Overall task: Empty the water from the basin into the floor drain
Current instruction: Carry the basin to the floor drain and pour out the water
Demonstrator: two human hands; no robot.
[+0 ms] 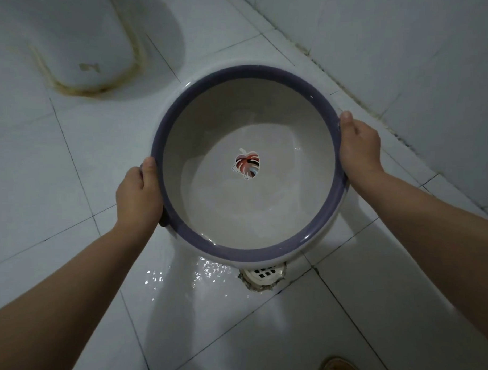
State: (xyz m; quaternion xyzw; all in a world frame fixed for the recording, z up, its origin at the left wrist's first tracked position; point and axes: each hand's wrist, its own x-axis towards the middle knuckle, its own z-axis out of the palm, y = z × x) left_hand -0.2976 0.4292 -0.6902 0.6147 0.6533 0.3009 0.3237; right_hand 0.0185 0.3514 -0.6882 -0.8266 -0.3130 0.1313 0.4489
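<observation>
I hold a round white basin with a purple rim (pixel 183 234) above the tiled floor. My left hand (pixel 136 195) grips its left rim and my right hand (pixel 359 150) grips its right rim. A shallow pool of water lies inside, over a leaf sticker (pixel 247 164) on the bottom. The basin is tilted with its near edge low. The white floor drain (pixel 264 274) sits just below that near edge, partly hidden by the basin. A wet, glistening patch of water (pixel 190 275) spreads on the tiles left of the drain.
A white toilet base (pixel 86 52) with stained sealant stands at the upper left. A tiled wall (pixel 413 68) rises at the right. The toe of a brown slipper (pixel 339 367) shows at the bottom edge.
</observation>
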